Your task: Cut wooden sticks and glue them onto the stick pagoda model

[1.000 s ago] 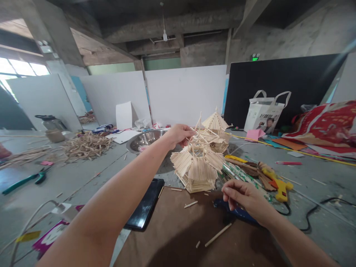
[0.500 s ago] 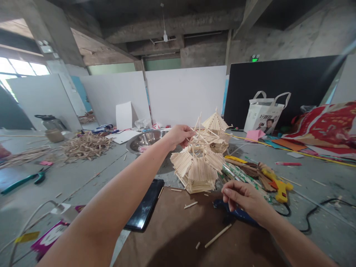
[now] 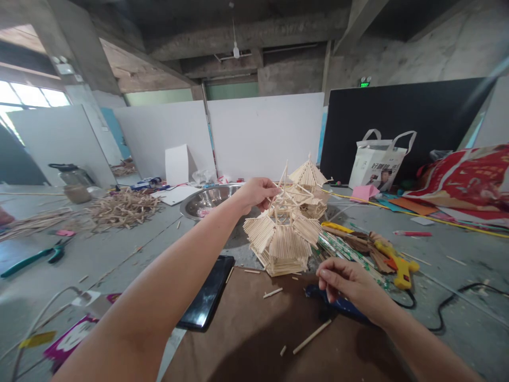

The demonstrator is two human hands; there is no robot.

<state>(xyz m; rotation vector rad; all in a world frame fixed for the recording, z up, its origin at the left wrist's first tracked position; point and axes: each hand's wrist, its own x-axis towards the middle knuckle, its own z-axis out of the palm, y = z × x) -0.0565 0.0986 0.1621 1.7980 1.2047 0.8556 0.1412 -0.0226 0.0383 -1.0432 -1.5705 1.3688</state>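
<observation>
Still pinching the front stick model at eleven o'clock with left hand; keeping right hand curled at its four o'clock, cannot tell whether gripping.

The stick model is striped in pale, straw-coloured parallel lines. Yellow and orange are seen on the glue gun, teal on the pliers.

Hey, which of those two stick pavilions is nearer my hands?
The front pavilion, bare-framed on top, with the left hand at its upper part. The rear pavilion has a closed, pointed roof.
</observation>
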